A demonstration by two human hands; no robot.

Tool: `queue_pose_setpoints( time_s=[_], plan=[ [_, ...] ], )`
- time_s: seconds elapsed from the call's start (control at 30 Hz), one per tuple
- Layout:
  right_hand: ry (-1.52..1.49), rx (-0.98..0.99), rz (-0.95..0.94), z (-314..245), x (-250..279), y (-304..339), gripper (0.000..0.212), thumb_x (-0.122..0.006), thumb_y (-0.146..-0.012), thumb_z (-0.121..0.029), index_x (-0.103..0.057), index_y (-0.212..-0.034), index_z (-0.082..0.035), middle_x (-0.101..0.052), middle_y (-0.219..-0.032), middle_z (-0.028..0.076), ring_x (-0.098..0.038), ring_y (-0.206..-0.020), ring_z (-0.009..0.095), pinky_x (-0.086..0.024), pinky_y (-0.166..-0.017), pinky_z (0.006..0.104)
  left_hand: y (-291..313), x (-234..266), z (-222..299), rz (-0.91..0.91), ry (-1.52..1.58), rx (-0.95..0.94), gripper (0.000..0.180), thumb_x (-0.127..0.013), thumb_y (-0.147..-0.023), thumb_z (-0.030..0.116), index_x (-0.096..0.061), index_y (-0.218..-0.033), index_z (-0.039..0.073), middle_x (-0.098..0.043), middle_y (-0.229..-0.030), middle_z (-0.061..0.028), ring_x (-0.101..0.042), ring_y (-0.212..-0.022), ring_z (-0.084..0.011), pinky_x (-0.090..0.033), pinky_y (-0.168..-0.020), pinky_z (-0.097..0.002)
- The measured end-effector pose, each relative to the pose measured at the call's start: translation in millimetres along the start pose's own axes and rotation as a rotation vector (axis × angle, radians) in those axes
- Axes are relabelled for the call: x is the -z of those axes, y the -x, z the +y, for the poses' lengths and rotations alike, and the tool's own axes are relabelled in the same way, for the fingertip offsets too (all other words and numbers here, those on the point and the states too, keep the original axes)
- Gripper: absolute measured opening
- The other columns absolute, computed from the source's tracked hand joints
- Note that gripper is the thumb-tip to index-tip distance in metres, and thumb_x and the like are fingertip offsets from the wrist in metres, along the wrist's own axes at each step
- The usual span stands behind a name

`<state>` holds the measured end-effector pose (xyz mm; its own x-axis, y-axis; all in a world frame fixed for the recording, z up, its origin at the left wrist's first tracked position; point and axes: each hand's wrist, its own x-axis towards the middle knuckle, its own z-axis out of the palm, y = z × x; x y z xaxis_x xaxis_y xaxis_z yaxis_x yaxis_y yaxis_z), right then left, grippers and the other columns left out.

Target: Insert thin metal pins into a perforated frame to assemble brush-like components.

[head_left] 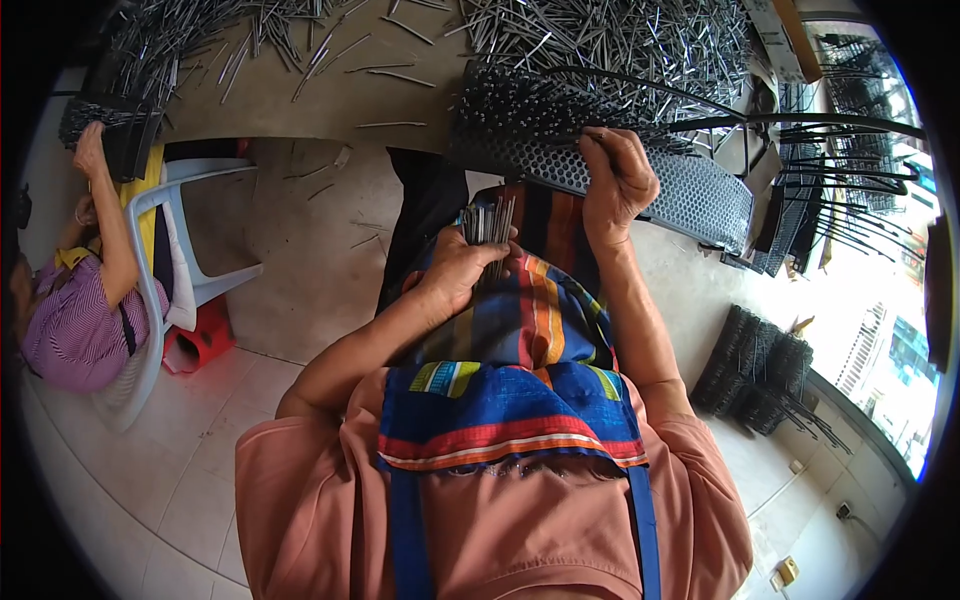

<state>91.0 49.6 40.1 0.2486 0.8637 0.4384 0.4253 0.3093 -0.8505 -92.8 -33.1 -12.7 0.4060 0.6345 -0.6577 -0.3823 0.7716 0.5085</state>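
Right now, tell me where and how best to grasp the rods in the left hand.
Grip the rods by their free ends, probably from the side of the perforated board: the ends jut that way, roughly parallel, while the left hand wraps them lower down.

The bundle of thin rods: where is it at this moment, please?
In the head view, the bundle is in the left hand, near the picture's middle, below the left end of the perforated rack.

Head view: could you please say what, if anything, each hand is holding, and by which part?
Left hand: a bundle of thin metal rods, gripped below its upper ends. Right hand, at the perforated rack: cannot be told.
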Motion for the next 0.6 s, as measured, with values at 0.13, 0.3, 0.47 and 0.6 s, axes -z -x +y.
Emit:
queue_pose_setpoints(
  time_s=[0.13, 0.3, 0.47, 0.6],
  plan=[
    [0.029, 0.001, -0.051, 11.0, 0.1, 3.5, 0.012, -0.067, -0.079, 0.01, -0.07, -0.088, 0.003, -0.066, -0.083, 0.004, -0.06, -0.076, 0.008, -0.046, -0.068, 0.0198, -3.5, -8.0, 6.9, 0.026, 0.061, -0.04, 0.022, -0.059, -0.084, -0.005, -0.063, -0.105, -0.002, -0.07, -0.089, -0.0139, -0.07, -0.075, -0.0211, -0.056, -0.064, -0.031],
    [-0.001, -0.065, -0.057, 22.7, -2.6, 11.9, 0.013, -0.07, -0.077, 0.008, -0.071, -0.089, 0.002, -0.067, -0.083, 0.005, -0.06, -0.075, 0.008, -0.046, -0.066, 0.0195, -0.7, -13.1, 18.1, 0.084, 0.078, -0.047, 0.019, -0.061, -0.083, -0.005, -0.064, -0.101, -0.002, -0.071, -0.089, -0.0156, -0.07, -0.074, -0.0226, -0.056, -0.062, -0.0311],
    [0.17, -0.076, -0.142, 21.6, -11.3, 13.9, 0.013, -0.072, -0.076, 0.006, -0.072, -0.087, 0.0, -0.066, -0.079, 0.004, -0.06, -0.069, 0.008, -0.046, -0.061, 0.0207, -7.1, -13.0, 23.3, 0.114, 0.097, -0.084, 0.018, -0.063, -0.082, -0.004, -0.066, -0.1, -0.002, -0.072, -0.088, -0.0146, -0.07, -0.073, -0.0219, -0.056, -0.061, -0.0313],
    [0.191, 0.026, -0.126, 16.3, -12.2, 10.5, 0.012, -0.074, -0.074, 0.003, -0.072, -0.085, 0.0, -0.064, -0.074, 0.005, -0.059, -0.062, 0.01, -0.045, -0.057, 0.0231, -9.0, -17.2, 29.5, 0.125, 0.112, -0.075, 0.02, -0.064, -0.082, -0.004, -0.067, -0.101, -0.001, -0.072, -0.087, -0.0137, -0.07, -0.072, -0.0208, -0.056, -0.061, -0.0314]
  ],
)
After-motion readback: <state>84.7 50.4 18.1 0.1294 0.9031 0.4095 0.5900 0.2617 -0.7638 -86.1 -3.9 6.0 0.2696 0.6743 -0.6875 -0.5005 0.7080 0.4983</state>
